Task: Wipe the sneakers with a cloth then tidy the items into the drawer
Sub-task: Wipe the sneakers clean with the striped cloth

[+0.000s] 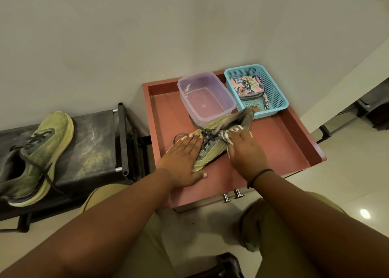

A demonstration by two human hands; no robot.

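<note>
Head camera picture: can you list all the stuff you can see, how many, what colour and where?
sneaker: one, yellow-green, in the drawer under both hands
second sneaker: one, yellow-green, on the black bench
cloth: one, grey striped, on the sneaker
drawer: one, reddish, pulled open
tub: one, clear, back of drawer
basket: one, blue, beside the tub
pouch: one, floral, in the basket
left hand: flat on the sneaker
right hand: grips the cloth

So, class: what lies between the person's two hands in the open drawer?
In the head view, the sneaker lies between them: the left hand rests flat on its side, the right hand holds the cloth against it.
</note>
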